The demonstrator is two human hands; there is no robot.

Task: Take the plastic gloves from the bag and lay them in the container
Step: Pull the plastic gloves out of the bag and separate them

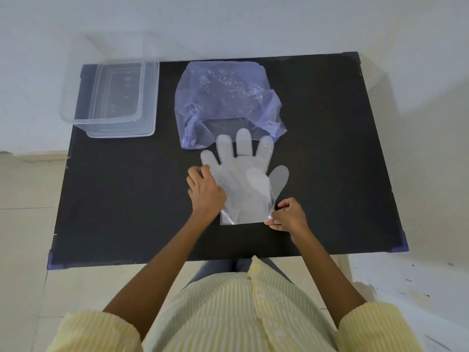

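Note:
A clear plastic glove (pixel 243 179) lies flat on the black table (pixel 121 194), fingers pointing away from me; a second layer seems to overlap it. My left hand (pixel 204 191) rests on the glove's left edge, fingers pressed against the plastic. My right hand (pixel 286 215) pinches the glove's lower right cuff corner. Behind the glove lies a crumpled, translucent purple bag (pixel 225 97), its mouth facing the glove's fingertips. The clear rectangular container (pixel 114 97) stands at the table's far left corner, with nothing visible inside.
The container overhangs the table's left edge a little. A white wall runs behind the table. Pale floor tiles surround it. My yellow striped shirt (pixel 228 313) fills the bottom of the view.

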